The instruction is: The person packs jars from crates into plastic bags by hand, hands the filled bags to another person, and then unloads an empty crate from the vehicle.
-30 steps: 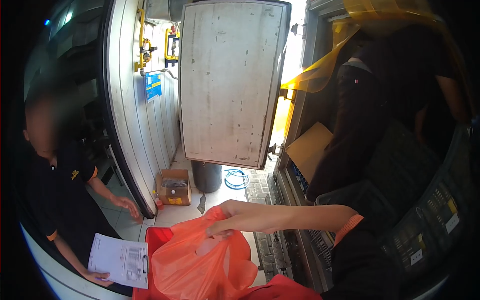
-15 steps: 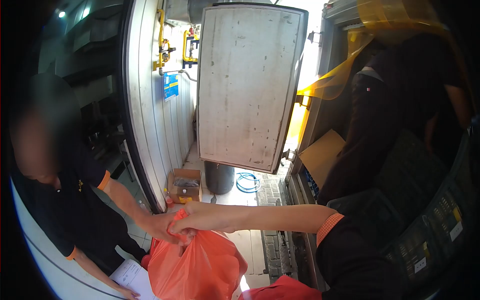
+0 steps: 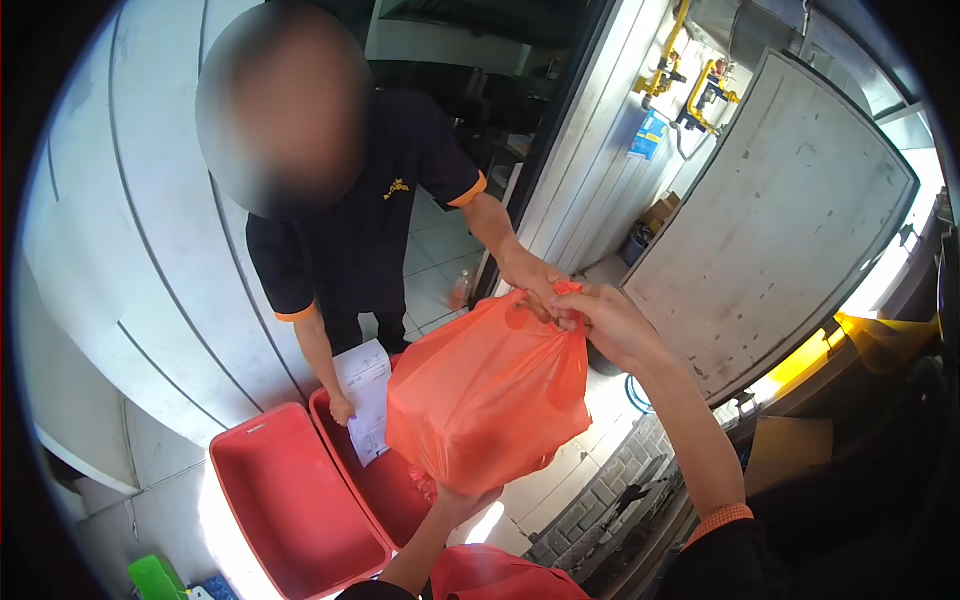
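A full orange plastic bag (image 3: 490, 390) hangs in front of me, its handles gathered at the top right. My right hand (image 3: 605, 318) is closed on the handles, beside the hand (image 3: 530, 280) of another person, which also reaches into them. Under the bag, my left hand (image 3: 465, 500) supports its bottom; the bag hides part of its fingers. The other person's lower hand (image 3: 342, 408) holds printed papers (image 3: 364, 390) just left of the bag.
Two red bins (image 3: 300, 500) stand on the floor at lower left, one partly behind the bag. The other person (image 3: 340, 230) stands facing me. A large pale door panel (image 3: 770, 220) stands at right. A green object (image 3: 155, 578) lies at bottom left.
The view has swung left. The other person's hand has come to the bag handles beside my right hand. My left hand now shows under the bag, which appears raised.
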Tool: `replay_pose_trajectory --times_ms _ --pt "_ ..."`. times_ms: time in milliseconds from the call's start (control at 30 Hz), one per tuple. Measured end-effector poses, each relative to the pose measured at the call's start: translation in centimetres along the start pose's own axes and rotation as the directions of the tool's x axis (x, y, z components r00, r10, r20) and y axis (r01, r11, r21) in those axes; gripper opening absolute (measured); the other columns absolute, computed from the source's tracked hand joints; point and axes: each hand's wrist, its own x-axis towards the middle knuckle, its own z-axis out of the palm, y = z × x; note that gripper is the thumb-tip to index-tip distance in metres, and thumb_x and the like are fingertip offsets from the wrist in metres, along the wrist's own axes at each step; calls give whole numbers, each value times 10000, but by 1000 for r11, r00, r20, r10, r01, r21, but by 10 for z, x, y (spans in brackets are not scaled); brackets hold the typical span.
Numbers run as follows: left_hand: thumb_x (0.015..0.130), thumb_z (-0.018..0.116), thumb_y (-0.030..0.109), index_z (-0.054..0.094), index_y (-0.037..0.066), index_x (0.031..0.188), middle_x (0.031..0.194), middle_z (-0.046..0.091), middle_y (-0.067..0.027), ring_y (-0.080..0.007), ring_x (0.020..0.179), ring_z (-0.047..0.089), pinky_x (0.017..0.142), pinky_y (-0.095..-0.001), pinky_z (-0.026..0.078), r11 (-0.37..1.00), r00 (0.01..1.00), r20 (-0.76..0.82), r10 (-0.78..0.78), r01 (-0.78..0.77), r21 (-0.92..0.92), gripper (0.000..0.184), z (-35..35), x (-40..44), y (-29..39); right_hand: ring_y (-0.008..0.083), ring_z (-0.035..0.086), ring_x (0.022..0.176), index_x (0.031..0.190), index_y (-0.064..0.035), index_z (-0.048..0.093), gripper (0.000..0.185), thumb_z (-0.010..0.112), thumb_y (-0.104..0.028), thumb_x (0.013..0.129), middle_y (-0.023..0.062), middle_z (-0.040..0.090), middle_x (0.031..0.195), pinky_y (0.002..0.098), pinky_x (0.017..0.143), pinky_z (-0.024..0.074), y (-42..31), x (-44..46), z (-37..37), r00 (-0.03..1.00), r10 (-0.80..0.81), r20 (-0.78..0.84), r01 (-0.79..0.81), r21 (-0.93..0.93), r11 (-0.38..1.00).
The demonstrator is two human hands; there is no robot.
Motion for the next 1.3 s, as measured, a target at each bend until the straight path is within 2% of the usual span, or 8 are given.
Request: replay_pose_trajectory --times_ms 200,367,567,800,1000,1100,1167,1300 --pt "956 576 425 444 190 1412 1441 485 -118 -369 1300 496 1094 -526 428 998 998 -39 54 -52 40 529 1 -21 26 113 477 669 714 -60 553 242 614 -162 925 -8 499 673 265 706 415 20 64 4 993 -71 -93 75 39 996" --pt "956 607 342 468 252 1409 1351 588 -130 -338 1253 543 1075 -462 444 981 997 -67 -38 50 190 483 -21 -65 23 192 610 767 1122 26 403 393 630 -187 882 135 635 920 296 725 495 50 96 31 882 -232 -411 213 -93 973" --pt "931 629 240 506 227 1353 1315 620 -120 -318 1212 573 1025 -429 471 984 994 -63 -84 93 150 440 -68 -57 40 266 677 963 1248 -7 295 539 642 -187 877 212 645 1038 372 850 516 113 131 35 849 -450 -277 305 -438 846" --pt "935 618 217 568 174 1249 1170 666 -84 -250 1031 641 864 -396 518 971 988 -132 -82 109 214 321 -33 -57 39 209 676 963 1293 -101 538 427 619 -369 971 119 674 1124 347 848 514 166 -2 -18 948 143 284 57 -596 801" --pt "958 588 250 599 103 1138 988 602 -36 -173 878 581 791 -340 478 858 984 180 4 -96 505 233 138 -86 35 209 645 1074 1353 -105 533 499 597 -436 985 91 693 1168 356 887 514 271 -189 -64 907 421 3 -347 -560 752" --pt "965 581 282 597 107 1061 995 556 -41 -194 876 557 809 -367 459 766 748 664 13 -434 474 200 249 -139 47 170 675 949 1275 -69 597 408 672 -311 956 107 720 1021 332 797 531 317 -282 -74 882 374 -285 -458 -339 822" --pt "958 586 282 552 119 932 924 478 -66 -243 779 478 714 -376 416 502 307 936 171 -845 185 169 312 -192 48 171 686 832 1191 -40 646 336 713 -225 919 105 721 926 322 733 539 329 -336 -67 817 279 -505 -473 -309 825" --pt "956 600 305 663 170 1030 1084 448 -56 -258 978 423 769 -398 344 -246 -702 551 451 -691 -679 166 345 -283 42 194 673 774 1164 -39 624 264 652 -82 906 105 699 900 324 667 526 308 -396 -50 534 121 -837 -546 -232 805"
